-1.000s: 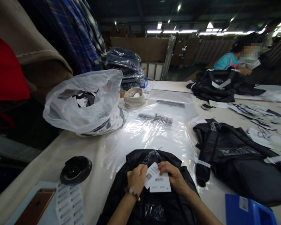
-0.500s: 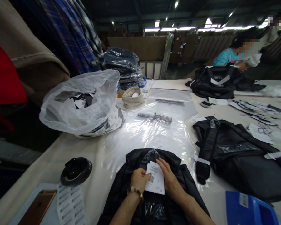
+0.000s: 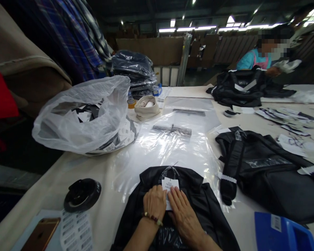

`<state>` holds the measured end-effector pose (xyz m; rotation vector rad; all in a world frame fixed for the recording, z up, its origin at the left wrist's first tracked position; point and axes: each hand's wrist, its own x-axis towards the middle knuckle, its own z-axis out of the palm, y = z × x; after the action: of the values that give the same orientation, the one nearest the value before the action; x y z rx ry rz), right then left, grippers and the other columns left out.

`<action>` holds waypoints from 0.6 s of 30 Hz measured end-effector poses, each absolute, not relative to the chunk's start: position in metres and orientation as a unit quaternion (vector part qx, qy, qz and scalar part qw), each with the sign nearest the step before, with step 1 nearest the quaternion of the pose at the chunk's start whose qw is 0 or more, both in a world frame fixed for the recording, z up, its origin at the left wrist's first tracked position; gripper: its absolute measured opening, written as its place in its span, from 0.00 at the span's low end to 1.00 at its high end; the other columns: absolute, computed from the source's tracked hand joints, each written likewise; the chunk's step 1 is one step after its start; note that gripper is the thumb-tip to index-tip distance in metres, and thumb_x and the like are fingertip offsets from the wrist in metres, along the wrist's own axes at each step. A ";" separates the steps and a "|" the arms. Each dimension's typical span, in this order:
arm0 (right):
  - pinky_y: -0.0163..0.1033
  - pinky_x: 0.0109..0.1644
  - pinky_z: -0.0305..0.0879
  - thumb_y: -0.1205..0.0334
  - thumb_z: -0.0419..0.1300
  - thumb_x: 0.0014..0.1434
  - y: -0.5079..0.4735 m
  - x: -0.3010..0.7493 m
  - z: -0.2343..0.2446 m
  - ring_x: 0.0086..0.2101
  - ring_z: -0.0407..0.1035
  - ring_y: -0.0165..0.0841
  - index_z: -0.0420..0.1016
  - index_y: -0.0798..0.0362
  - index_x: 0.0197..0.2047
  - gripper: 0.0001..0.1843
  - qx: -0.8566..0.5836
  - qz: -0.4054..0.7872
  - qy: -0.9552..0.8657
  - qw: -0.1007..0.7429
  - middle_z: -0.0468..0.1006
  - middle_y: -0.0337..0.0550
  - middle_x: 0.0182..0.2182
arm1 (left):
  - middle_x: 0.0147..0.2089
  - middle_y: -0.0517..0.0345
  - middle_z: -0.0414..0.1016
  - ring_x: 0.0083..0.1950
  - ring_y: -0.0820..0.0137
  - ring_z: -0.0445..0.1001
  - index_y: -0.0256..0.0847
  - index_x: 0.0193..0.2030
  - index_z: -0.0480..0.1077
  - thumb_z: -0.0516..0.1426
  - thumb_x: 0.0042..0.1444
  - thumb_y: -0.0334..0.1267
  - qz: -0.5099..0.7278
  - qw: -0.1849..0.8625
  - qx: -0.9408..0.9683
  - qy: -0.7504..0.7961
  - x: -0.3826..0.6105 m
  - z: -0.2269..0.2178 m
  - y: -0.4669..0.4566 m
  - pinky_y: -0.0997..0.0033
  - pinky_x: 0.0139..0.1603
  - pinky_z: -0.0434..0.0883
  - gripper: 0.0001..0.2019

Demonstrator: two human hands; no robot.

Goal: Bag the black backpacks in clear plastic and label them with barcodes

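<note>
A black backpack [image 3: 193, 195] lies in front of me with a white hang tag [image 3: 170, 184] near its top. My left hand [image 3: 155, 204], wearing a bead bracelet, rests on the backpack with curled fingers against the tag's left edge; its thumb is hidden. My right hand [image 3: 183, 212] lies flat with fingers stretched over the tag's right and lower part. Clear plastic shows on the backpack around the handle and below my hands. Beyond the backpack, clear plastic bags [image 3: 162, 150] lie spread on the table.
At left are a plastic bag of tags [image 3: 81, 136], a black tape roll [image 3: 82, 195], a phone [image 3: 42, 233] and label sheets [image 3: 75, 230]. Another black backpack [image 3: 272, 177] and a blue holder [image 3: 282, 232] are at right. A co-worker [image 3: 253, 59] is across the table.
My left hand has gone from a thumb pinch on the tag to curled fingers beside it. My right hand has moved from the tag's right edge onto its face.
</note>
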<state>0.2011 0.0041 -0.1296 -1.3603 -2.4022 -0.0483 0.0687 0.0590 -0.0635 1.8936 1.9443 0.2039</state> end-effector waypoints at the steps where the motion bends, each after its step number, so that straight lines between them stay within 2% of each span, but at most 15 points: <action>1: 0.53 0.56 0.60 0.73 0.50 0.54 0.004 0.202 -0.130 0.60 0.45 0.46 0.48 0.61 0.64 0.34 -0.482 -0.015 -0.855 0.188 0.54 0.56 0.61 | 0.34 0.50 0.72 0.38 0.62 0.71 0.38 0.32 0.68 0.48 0.59 0.33 0.082 0.151 0.714 0.679 0.071 -0.062 0.065 0.66 0.37 0.64 0.09; 4: 0.53 0.57 0.60 0.72 0.50 0.55 0.003 0.202 -0.130 0.61 0.44 0.46 0.45 0.60 0.64 0.34 -0.489 0.003 -0.851 0.192 0.52 0.54 0.62 | 0.39 0.49 0.70 0.44 0.62 0.67 0.37 0.38 0.67 0.49 0.59 0.36 0.121 0.029 0.775 0.619 0.082 -0.064 0.095 0.64 0.43 0.64 0.07; 7: 0.51 0.58 0.59 0.72 0.50 0.55 0.003 0.202 -0.127 0.61 0.43 0.45 0.44 0.59 0.65 0.35 -0.501 0.016 -0.845 0.184 0.51 0.53 0.62 | 0.45 0.49 0.69 0.48 0.61 0.65 0.36 0.47 0.64 0.50 0.59 0.44 0.098 0.012 0.796 0.597 0.098 -0.077 0.126 0.64 0.48 0.62 0.15; 10: 0.50 0.59 0.58 0.69 0.51 0.55 0.001 0.202 -0.124 0.61 0.44 0.46 0.46 0.61 0.64 0.34 -0.508 0.022 -0.845 0.167 0.51 0.54 0.62 | 0.39 0.49 0.71 0.43 0.62 0.67 0.35 0.43 0.66 0.47 0.60 0.48 0.056 0.031 0.807 0.587 0.112 -0.095 0.139 0.64 0.46 0.61 0.18; 13: 0.48 0.59 0.57 0.61 0.51 0.58 0.000 0.202 -0.123 0.61 0.45 0.46 0.50 0.64 0.63 0.32 -0.507 0.038 -0.848 0.148 0.54 0.56 0.61 | 0.35 0.46 0.71 0.41 0.59 0.69 0.33 0.35 0.68 0.44 0.60 0.48 0.042 0.047 0.818 0.572 0.118 -0.106 0.139 0.61 0.44 0.60 0.20; 16: 0.46 0.59 0.57 0.55 0.49 0.60 0.003 0.199 -0.126 0.60 0.49 0.43 0.56 0.64 0.60 0.29 -0.505 0.025 -0.850 0.148 0.61 0.55 0.58 | 0.36 0.45 0.71 0.42 0.55 0.68 0.34 0.35 0.67 0.41 0.60 0.49 -0.009 0.044 0.821 0.569 0.118 -0.107 0.142 0.59 0.43 0.60 0.21; 18: 0.43 0.58 0.58 0.57 0.47 0.61 0.007 0.199 -0.123 0.57 0.55 0.39 0.62 0.60 0.56 0.23 -0.504 0.001 -0.852 0.143 0.66 0.50 0.55 | 0.37 0.45 0.71 0.42 0.54 0.69 0.36 0.36 0.66 0.40 0.58 0.51 -0.048 0.067 0.821 0.565 0.118 -0.107 0.147 0.59 0.43 0.60 0.22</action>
<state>0.1994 0.0070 -0.1232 -1.4524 -2.4573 0.0020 0.1181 0.1469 -0.1066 2.4752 1.7033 -0.1444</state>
